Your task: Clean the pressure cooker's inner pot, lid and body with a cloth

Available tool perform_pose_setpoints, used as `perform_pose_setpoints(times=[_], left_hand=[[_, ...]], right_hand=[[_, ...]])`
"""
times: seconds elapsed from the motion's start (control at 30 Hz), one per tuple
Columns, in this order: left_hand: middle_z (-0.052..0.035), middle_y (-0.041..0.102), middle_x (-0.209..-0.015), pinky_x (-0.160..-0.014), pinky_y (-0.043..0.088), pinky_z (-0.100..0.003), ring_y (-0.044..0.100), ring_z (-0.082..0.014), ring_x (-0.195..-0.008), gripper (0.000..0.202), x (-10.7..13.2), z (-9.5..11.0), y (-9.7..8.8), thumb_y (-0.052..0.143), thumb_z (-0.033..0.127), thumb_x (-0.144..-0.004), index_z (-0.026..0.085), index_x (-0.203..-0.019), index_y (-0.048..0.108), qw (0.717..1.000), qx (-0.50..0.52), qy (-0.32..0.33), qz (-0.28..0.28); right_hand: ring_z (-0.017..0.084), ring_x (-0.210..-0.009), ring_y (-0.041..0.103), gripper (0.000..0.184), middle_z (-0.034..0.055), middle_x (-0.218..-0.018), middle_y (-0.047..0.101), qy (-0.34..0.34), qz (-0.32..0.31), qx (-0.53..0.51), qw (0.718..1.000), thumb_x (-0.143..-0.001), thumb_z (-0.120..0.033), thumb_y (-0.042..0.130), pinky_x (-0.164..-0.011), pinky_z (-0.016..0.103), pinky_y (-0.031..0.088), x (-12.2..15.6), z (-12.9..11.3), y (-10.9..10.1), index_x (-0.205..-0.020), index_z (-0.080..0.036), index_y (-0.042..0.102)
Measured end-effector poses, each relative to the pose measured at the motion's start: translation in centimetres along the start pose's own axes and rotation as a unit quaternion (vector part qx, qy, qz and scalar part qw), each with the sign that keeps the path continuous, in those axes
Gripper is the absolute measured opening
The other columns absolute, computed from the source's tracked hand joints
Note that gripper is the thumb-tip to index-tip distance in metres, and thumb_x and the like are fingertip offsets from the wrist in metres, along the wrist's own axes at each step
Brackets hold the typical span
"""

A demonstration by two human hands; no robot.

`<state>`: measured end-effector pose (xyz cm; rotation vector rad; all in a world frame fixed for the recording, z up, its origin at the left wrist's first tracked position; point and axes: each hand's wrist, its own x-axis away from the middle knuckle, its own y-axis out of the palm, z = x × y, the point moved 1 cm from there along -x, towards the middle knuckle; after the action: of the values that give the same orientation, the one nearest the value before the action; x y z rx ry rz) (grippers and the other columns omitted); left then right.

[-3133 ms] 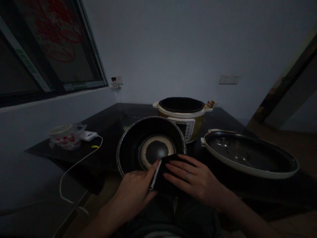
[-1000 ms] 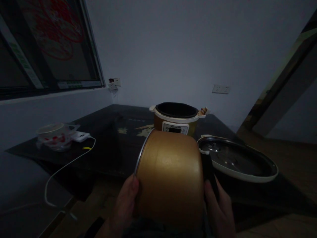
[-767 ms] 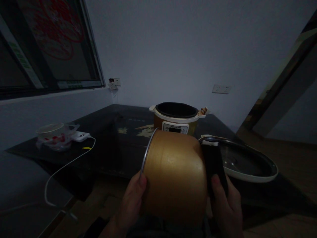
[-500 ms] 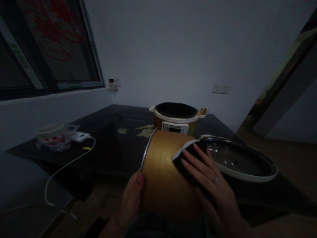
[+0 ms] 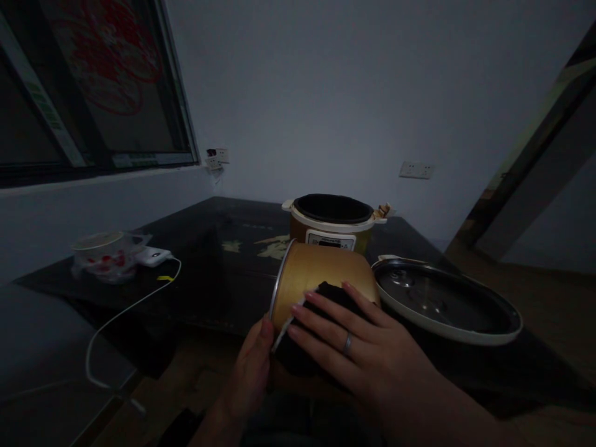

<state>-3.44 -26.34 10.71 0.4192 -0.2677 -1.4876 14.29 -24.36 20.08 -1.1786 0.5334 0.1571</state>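
Note:
A gold inner pot (image 5: 321,273) lies on its side in front of me, its silver rim turned to the left. My left hand (image 5: 249,379) grips the pot at the rim, thumb on the edge. My right hand (image 5: 367,354) lies over the pot's gold outer wall with fingers stretched out, pressing a dark cloth (image 5: 307,316) with a white edge against it. A ring sits on one finger of that hand.
A gold and white rice cooker body (image 5: 331,225) stands open on the dark table (image 5: 209,261) behind the pot. Its glass lid (image 5: 444,301) lies at the right. At the left are a wrapped bowl (image 5: 105,256), a white charger (image 5: 153,255) and its cable (image 5: 125,310).
The pot went from bowl-side up to lying on its side. Over the last second my right hand brought the cloth from the pot's base across its wall toward the rim.

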Motion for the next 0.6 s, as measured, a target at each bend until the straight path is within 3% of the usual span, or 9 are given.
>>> perform_pose_setpoints(times=[0.2, 0.3, 0.47, 0.53, 0.6], left_hand=[[-0.0122, 0.070, -0.119, -0.104, 0.046, -0.044, 0.058, -0.0316, -0.122, 0.055, -0.2, -0.5, -0.7, 0.056, 0.059, -0.087, 0.015, -0.119, 0.067, 0.999, 0.029, 0.023, 0.024], [-0.0124, 0.070, -0.120, -0.104, 0.046, -0.044, 0.058, -0.0316, -0.123, 0.061, -0.1, -0.5, -1.1, 0.056, 0.064, -0.084, 0.016, -0.120, 0.067, 1.000, 0.013, 0.006, 0.001], [-0.0124, 0.068, -0.123, -0.107, 0.043, -0.045, 0.055, -0.0320, -0.125, 0.067, 0.6, -0.9, -2.4, 0.055, 0.070, -0.080, 0.019, -0.123, 0.066, 0.996, -0.024, -0.029, -0.075], [-0.0117, 0.068, -0.124, -0.108, 0.042, -0.045, 0.056, -0.0316, -0.125, 0.065, 0.7, -1.1, -2.9, 0.056, 0.069, -0.081, 0.020, -0.122, 0.067, 0.996, -0.022, -0.033, -0.082], [-0.0114, 0.068, -0.124, -0.107, 0.043, -0.044, 0.056, -0.0319, -0.124, 0.062, 0.6, -1.1, -3.1, 0.058, 0.067, -0.080, 0.020, -0.119, 0.069, 0.997, -0.015, -0.038, -0.070]], right_hand=[[0.027, -0.137, 0.043, 0.046, 0.0090, -0.142, 0.053, 0.023, 0.037, -0.026, 0.999, -0.088, -0.009, 0.047, -0.120, 0.057, 0.016, -1.1, 1.5, 0.6, -0.134, -0.011, 0.054], [0.025, -0.134, 0.047, 0.043, 0.0108, -0.139, 0.056, 0.067, 0.059, -0.053, 0.995, -0.090, -0.008, 0.044, -0.117, 0.055, 0.026, -1.6, 3.2, 0.9, -0.132, -0.010, 0.056], [0.026, -0.121, 0.060, 0.034, 0.0086, -0.127, 0.066, 0.228, 0.084, -0.149, 0.958, -0.095, -0.022, 0.046, -0.108, 0.051, 0.042, -2.5, 8.4, 1.8, -0.123, -0.018, 0.064], [0.025, -0.116, 0.064, 0.032, 0.0055, -0.122, 0.069, 0.248, 0.062, -0.206, 0.945, -0.095, -0.026, 0.048, -0.101, 0.047, 0.049, -2.9, 9.3, 1.9, -0.122, -0.022, 0.066], [0.023, -0.120, 0.061, 0.034, 0.0051, -0.128, 0.066, 0.226, 0.041, -0.232, 0.945, -0.097, -0.027, 0.046, -0.102, 0.045, 0.048, -3.0, 8.6, 1.5, -0.126, -0.022, 0.063]])
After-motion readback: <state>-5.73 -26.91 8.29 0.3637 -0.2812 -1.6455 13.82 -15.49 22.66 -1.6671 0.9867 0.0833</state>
